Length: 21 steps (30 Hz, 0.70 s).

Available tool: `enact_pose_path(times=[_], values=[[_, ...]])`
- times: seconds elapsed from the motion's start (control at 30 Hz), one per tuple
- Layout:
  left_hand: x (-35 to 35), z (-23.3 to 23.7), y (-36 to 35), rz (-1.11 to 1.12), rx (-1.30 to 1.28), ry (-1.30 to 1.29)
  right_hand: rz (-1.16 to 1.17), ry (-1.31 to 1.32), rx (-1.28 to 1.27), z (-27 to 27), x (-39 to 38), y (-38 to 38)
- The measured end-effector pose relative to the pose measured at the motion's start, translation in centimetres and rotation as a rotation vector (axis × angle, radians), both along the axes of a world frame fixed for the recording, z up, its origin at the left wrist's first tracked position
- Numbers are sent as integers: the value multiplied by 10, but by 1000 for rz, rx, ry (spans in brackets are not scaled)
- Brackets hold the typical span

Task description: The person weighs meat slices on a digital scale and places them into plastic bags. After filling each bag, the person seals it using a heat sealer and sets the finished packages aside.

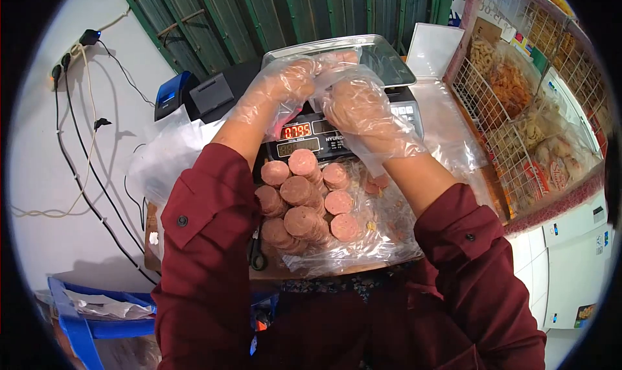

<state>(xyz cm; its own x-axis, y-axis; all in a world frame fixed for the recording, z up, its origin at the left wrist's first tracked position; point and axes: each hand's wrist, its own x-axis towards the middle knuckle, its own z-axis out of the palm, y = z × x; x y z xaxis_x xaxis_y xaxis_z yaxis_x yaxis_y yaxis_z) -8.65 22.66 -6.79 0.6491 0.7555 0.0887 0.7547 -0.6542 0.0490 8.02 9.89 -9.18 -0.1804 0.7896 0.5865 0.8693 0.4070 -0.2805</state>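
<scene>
Clear plastic gloves cover both hands. My left hand [291, 82] is above the display of the digital scale [330, 143], its fingers bent toward a clear plastic bag [327, 62]. Close beside it, my right hand [359, 104] is curled, back of the hand up, at the same bag over the front of the metal weighing tray [389, 53]. What lies between the fingers is hidden by plastic. Red digits glow on the scale. Below the hands, several stacks of round pink meat slices [301, 195] stand on a clear plastic sheet [382, 240].
Scissors [257, 257] lie left of the slices. At the right stands a wire rack [499, 137] with bagged food. A blue and black device [173, 95] sits back left, near cables on the wall. A blue plastic chair [97, 328] is at lower left.
</scene>
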Motion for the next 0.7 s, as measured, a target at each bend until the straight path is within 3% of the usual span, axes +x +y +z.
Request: enact_pose_path(times=[0.07,0.17,0.3,0.37,0.47,0.57,0.63,0.7], values=[[-8,-13,16,-123,-20,-102,-51,22,-91,-1,2,1],[12,35,-52,-26,85,36,11,-47,34,-17,5,18],[20,37,-54,-62,129,47,-15,-38,142,-7,-1,12],[27,51,-79,44,138,80,-30,-44,202,-1,-1,7],[15,39,-51,-5,178,124,58,-16,346,-3,3,9],[25,47,-62,116,76,192,59,-29,264,-1,8,7],[16,37,-56,67,92,92,-4,-140,-290,18,11,-15],[12,33,-51,18,109,-8,62,-92,-155,11,21,-32]])
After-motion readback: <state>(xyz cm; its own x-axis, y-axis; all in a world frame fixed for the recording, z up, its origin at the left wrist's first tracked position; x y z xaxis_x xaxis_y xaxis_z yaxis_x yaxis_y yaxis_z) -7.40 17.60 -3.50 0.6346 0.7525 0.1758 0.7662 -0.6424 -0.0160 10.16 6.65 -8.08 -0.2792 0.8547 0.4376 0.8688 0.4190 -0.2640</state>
